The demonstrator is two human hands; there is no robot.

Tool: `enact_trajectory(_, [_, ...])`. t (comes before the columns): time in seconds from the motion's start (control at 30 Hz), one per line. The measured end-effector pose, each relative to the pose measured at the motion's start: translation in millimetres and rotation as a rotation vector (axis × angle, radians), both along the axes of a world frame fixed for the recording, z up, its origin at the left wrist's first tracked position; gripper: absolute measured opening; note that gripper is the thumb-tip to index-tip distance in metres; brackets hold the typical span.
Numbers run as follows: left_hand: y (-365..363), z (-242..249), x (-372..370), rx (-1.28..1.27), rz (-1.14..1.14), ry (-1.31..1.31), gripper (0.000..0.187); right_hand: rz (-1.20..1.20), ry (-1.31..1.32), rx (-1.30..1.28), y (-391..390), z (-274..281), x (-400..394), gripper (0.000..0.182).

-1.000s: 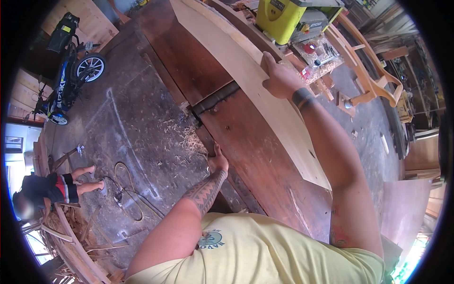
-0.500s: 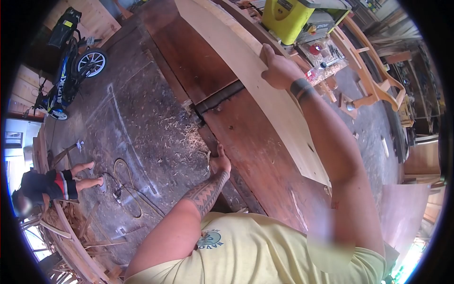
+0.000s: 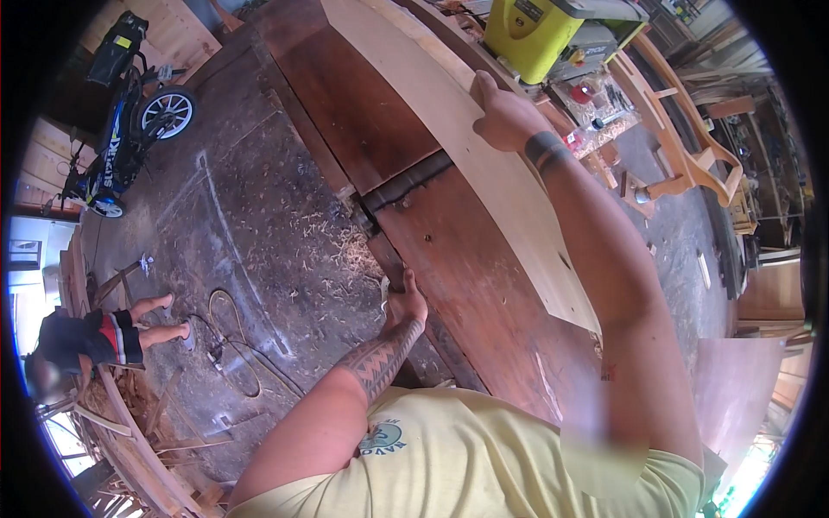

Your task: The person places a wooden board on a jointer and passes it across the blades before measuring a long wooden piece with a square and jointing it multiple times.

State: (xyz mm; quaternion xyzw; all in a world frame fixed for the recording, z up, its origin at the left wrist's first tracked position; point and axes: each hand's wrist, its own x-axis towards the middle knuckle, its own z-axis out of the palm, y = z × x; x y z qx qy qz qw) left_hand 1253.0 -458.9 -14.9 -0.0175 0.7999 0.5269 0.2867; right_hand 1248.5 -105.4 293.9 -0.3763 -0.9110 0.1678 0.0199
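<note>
A long pale wooden board [image 3: 484, 181] lies lengthwise on a reddish-brown wooden bench [image 3: 466, 250]. My right hand [image 3: 511, 114] is at the board's far edge, thumb and a finger over its top face; the other fingers are hidden behind the edge. My left hand [image 3: 406, 302] grips the bench's near edge with the thumb up on top, fingers mostly hidden below. A dark gap [image 3: 406, 183] crosses the bench between its two panels. Something small and pale shows beside my left hand, too little to name.
A yellow-green planer [image 3: 531, 39] stands beyond the board, near a shavings-covered surface [image 3: 596, 108] with small bottles. A wooden frame [image 3: 682, 129] is at right. On the left are a motorbike [image 3: 117, 129], a hose or cord [image 3: 233, 345] on the floor, and another person [image 3: 86, 337] bending over timber.
My right hand has shifted slightly left and up along the board's edge. My left hand has moved a little right and down at the bench edge.
</note>
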Motion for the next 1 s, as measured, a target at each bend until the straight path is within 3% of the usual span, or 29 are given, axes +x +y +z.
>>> enact_trajectory(0.17, [0, 5, -1, -0.049, 0.016, -0.039, 0.076, -0.001, -0.069, -0.029, 10, -1, -14, 0.095])
enact_trajectory(0.3, [-4, -20, 2, 0.019, 0.066, -0.018, 0.085, 0.005, -0.055, -0.022, 18, -6, -24, 0.093])
enact_trajectory(0.7, [-16, -7, -1, 0.069, -0.112, 0.096, 0.087, -0.026, -0.063, -0.008, 28, -2, -55, 0.097])
enact_trajectory(0.83, [-33, -8, -22, 0.107, -0.423, -0.093, 0.086, -0.026, -0.043, -0.01, 32, -6, -65, 0.097])
enact_trajectory(1.0, [-117, -106, -110, 0.033, -1.563, -0.464, 0.063, -0.023, -0.039, 0.003, 40, -8, -76, 0.097])
